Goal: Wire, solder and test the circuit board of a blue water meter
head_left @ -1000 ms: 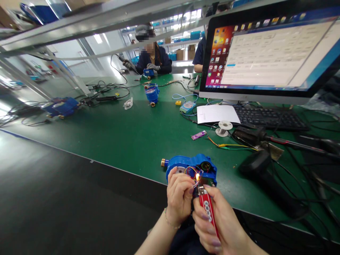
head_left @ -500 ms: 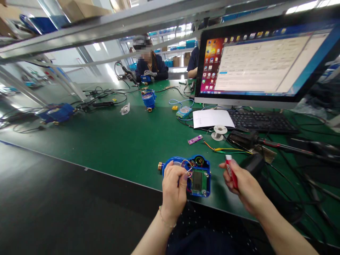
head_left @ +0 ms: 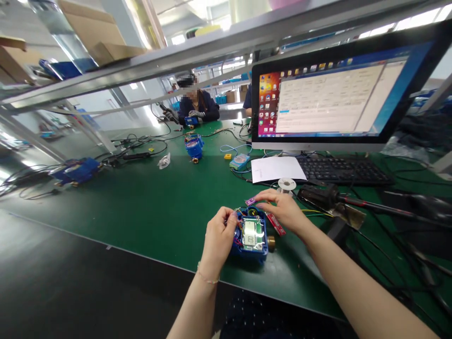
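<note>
A blue meter (head_left: pixel 249 256) with an uncovered circuit board and display (head_left: pixel 253 233) stands near the table's front edge, its brass fitting (head_left: pixel 271 243) pointing right. At its left side my left hand (head_left: pixel 219 235) is closed in a pinch on thin wires (head_left: pixel 239 225). Beyond the housing, my right hand (head_left: pixel 282 209) has its thumb and fingers closed around the right end of a small purple stick with white lettering (head_left: pixel 250 201). Below that hand, a red stick with white lettering (head_left: pixel 276 225) lies right beside the meter.
A monitor (head_left: pixel 328 94), keyboard (head_left: pixel 344 170) and paper sheet (head_left: pixel 277 169) stand behind. A solder spool (head_left: pixel 286 183) is just past my right hand. Black cables and tools (head_left: pixel 374 207) crowd the right. Another blue meter (head_left: pixel 194 147) stands farther back; a co-worker (head_left: pixel 197 106) sits opposite.
My right hand has let go of the red stick, now beside the meter, and moved left and away onto the purple stick. The meter has turned, its brass fitting now showing at right.
</note>
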`<state>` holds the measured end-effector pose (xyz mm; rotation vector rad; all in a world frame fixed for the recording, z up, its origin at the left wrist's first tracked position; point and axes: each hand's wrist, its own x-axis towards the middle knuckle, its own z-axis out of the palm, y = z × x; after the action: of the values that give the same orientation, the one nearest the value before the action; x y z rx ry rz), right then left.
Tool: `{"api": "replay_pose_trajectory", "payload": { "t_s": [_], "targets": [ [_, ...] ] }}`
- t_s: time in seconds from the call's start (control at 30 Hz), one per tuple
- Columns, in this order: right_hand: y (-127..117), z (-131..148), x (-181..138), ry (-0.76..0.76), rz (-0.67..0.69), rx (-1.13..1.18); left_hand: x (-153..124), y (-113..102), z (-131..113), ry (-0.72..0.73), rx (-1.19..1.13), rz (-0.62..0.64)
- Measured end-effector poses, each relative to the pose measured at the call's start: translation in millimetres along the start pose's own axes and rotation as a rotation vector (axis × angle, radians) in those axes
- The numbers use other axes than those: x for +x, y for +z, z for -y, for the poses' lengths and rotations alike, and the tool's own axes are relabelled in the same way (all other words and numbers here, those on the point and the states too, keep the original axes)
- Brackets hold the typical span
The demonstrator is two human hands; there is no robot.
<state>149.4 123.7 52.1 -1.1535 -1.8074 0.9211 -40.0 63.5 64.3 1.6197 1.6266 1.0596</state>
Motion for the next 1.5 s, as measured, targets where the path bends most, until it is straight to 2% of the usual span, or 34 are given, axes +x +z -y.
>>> {"api": "replay_pose_trajectory", "payload": {
  "t_s": [0.07, 0.13, 0.4, 0.53, 0.63, 0.8, 0.87, 1.0, 1.07, 1.17, 1.23, 1.3, 1.4, 1.5],
  "targets": [
    [7, -5, 12, -0.019, 0.091, 0.067, 4, 1, -4, -0.011, 0.022, -0.007],
    [15, -10, 18, -0.017, 0.126, 0.113, 7, 2, -7, -0.018, 0.045, -0.013],
    [27, -15, 14, 0.019, 0.085, 0.186, 14, 6, -11, -0.018, 0.105, -0.04],
    [27, -11, 14, 0.016, 0.064, 0.22, 15, 11, -12, 0.092, 0.256, -0.058],
    [22, -8, 12, 0.047, 0.012, 0.276, 16, 13, -15, 0.15, 0.297, -0.065],
    [2, -7, -8, 0.15, -0.199, 0.377, 17, 1, -13, 0.119, 0.243, -0.09],
    [-4, -6, -24, 0.189, -0.264, 0.391, 12, -11, -8, 0.125, 0.171, -0.172],
    [-5, -2, -62, 0.255, -0.331, 0.363, -13, -31, 0, 0.215, 0.046, -0.452],
    [-4, -2, -81, 0.26, -0.317, 0.28, -31, -32, 3, 0.311, 0.041, -0.477],
    [-4, -5, -99, 0.234, -0.26, 0.059, -56, -23, 10, 0.473, 0.037, -0.388],
    [-6, -9, -101, 0.174, -0.254, -0.121, -67, -14, 17, 0.562, 0.052, -0.371],
    [-10, -13, -94, 0.144, -0.229, -0.365, -75, -4, 26, 0.626, 0.109, -0.402],
    [-16, -17, -69, 0.245, -0.052, -0.802, -83, 8, 35, 0.672, 0.21, -0.462],
    [-17, -21, -40, 0.305, 0.083, -1.005, -90, 16, 35, 0.747, 0.244, -0.525]
  ]
}}
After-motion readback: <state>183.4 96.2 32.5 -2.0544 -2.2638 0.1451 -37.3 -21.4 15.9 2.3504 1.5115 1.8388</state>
